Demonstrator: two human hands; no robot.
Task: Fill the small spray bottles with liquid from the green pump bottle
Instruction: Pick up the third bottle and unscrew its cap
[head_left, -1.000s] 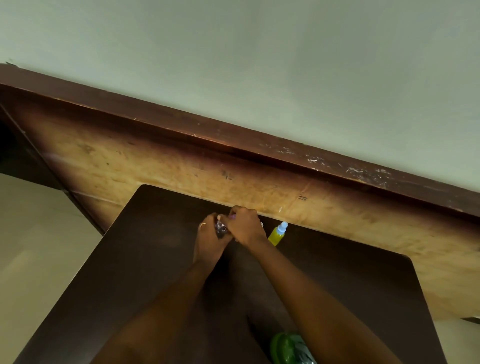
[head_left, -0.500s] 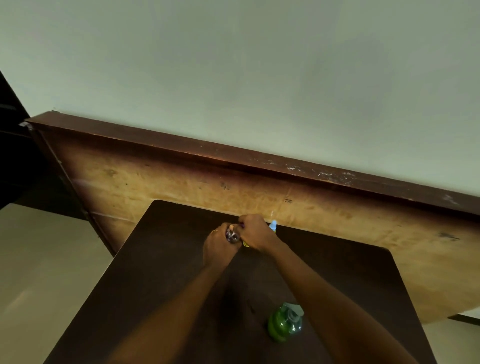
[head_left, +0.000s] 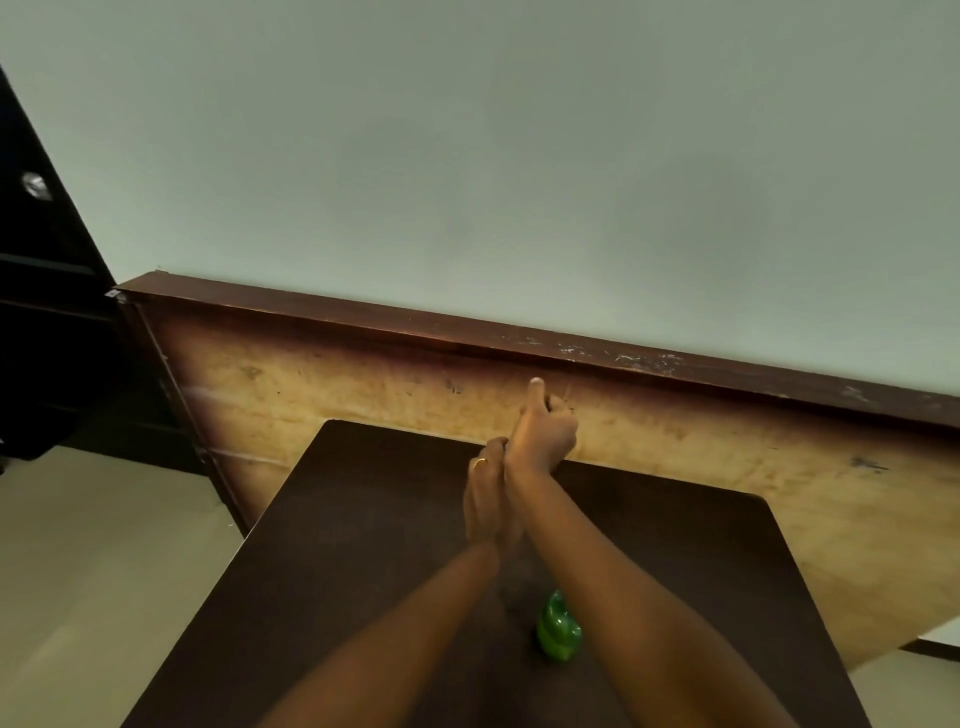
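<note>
right hand (head_left: 543, 434) has risen above left hand (head_left: 485, 499), fingers curled on what, can't tell; cap likely off, green pump bottle (head_left: 557, 626) next.

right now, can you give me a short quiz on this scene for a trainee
1. True or false: the green bottle sits on the table between the two forearms.
2. The left hand wears: A) a ring B) a watch C) a glove.
3. Fill in: behind the table stands a wooden ____.
Key: 1 true; 2 A; 3 board.
</note>
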